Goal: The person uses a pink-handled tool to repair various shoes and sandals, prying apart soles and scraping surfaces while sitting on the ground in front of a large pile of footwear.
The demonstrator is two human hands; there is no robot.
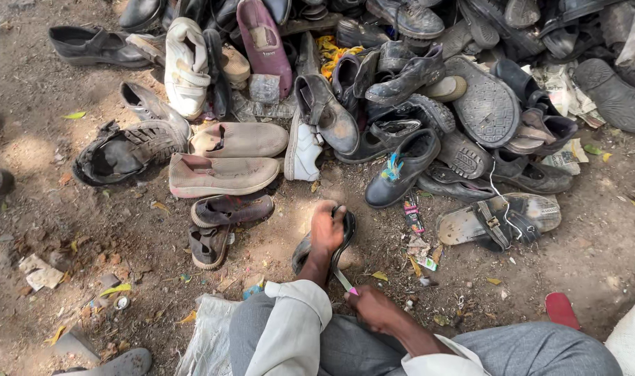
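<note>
The sandal [324,245] lies on the bare dirt ground [122,230] right in front of the person's knees, near the front edge of a big heap of worn shoes [401,90]. It is a flat, dark, thin-soled thing, and it looks light and bendy rather than stiff; the sole would likely flex if lifted by one end. The worn rubber seems dull and dusty, so probably not slippery. The firmest hold would be flat pressure on the footbed, or a pinch at the edge of the sole.

The left hand [326,230] rests on top of the sandal, palm down, fingers spread forward over the toe end and curled lightly around it, pinning it to the ground. It is a pressing grip more than a closed one.

The right hand [374,306] sits lower, close to the body, closed around a small tool [345,282] with a pale blade and a pink bit at the handle. The blade's tip points toward the heel end of the sandal and seems to reach it, though I cannot tell whether it truly touches.

A pair of beige slip-ons [223,174] lies to the left, a black boot [401,167] just beyond, and a strapped sandal [498,221] to the right.
</note>
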